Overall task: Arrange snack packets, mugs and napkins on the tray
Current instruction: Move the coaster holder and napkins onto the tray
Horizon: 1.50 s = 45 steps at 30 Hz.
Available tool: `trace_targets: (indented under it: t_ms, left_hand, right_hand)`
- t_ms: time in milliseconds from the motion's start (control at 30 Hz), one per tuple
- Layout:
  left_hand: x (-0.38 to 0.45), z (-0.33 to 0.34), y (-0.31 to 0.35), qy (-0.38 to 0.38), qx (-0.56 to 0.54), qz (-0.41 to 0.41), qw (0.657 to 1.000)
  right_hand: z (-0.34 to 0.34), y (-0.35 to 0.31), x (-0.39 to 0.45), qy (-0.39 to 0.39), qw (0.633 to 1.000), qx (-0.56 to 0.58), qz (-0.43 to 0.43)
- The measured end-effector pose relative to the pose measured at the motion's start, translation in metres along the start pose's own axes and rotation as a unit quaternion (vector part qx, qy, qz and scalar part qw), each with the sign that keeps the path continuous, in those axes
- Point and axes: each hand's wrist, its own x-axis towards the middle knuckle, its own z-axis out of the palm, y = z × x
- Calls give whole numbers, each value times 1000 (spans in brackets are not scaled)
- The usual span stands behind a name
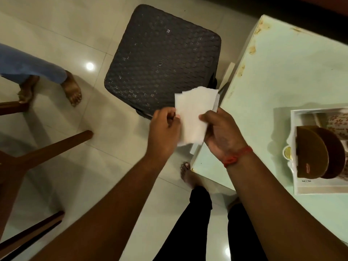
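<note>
- White napkins (194, 115) are being pinched by the left hand (163, 132) and right hand (220, 136).
- The tray (299, 189) is showing a tiny, unreadable label.

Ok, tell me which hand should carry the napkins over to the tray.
Probably the right hand. Its thumb and fingers hold the napkins from the table's side, and the white tray sits on the table further to its right. The left hand only pinches their left edge, farther away.
</note>
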Motion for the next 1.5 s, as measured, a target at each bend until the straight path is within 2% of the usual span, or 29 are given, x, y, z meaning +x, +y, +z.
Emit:
trace_targets:
  t_ms: [67,100,133,200,233,267,300,333,400,433,500,600,700,867,967,1100,1333,1467,1500]
  left_hand:
    - [-20,12,6,-40,-93,-90,991]
    - [-29,20,11,-84,-171,-159,969]
    - [-38,27,15,-136,-272,-226,926]
    - [-53,41,22,-218,-440,-304,816]
    - [-59,47,25,-245,-478,-323,779]
    - [-65,54,28,-261,-486,-337,763]
    - [-70,62,32,-267,-477,-341,765]
    - [-75,72,35,-262,-456,-334,782]
    - [-82,89,38,-232,-407,-305,829]
    - [-86,97,41,-220,-380,-292,850]
    - [-97,113,51,-207,-326,-276,880]
    - [-117,137,69,-190,-276,-255,907]
    - [-137,161,90,-175,-261,-225,922]
    - [-167,194,117,-158,-245,-194,937]
    - [-182,209,130,-163,-256,-182,935]
    - [-197,225,142,-141,-280,-187,931]
    - [-210,238,141,-105,-322,-217,915]
    - [-208,235,138,-111,-368,-284,878]
    - [-207,235,136,-116,-361,-282,881]
  right_hand:
    - [-21,-3,-16,-14,999,34,19]
    - [-33,-4,-24,-17,998,52,29]
    - [-46,-5,-31,-22,997,67,37]
    - [-74,-7,-44,-43,993,98,54]
    - [-86,-8,-49,-52,990,111,66]
    - [-99,-9,-54,-57,988,120,76]
    - [-110,-11,-59,-56,989,113,83]
    - [-123,-13,-62,-43,992,80,82]
    - [-143,-19,-69,6,996,-72,52]
    - [-154,-23,-73,32,983,-180,24]
    - [-175,-29,-81,57,929,-365,-26]
    - [-198,-28,-92,81,855,-504,-86]
    - [-216,-25,-104,105,812,-549,-165]
    - [-239,-31,-125,98,773,-584,-228]
    - [-251,-36,-135,78,759,-597,-248]
    - [-266,-39,-141,69,723,-626,-284]
    - [-277,-37,-153,57,712,-639,-284]
    - [-276,-27,-159,29,698,-651,-297]
    - [-276,-26,-161,16,696,-651,-303]
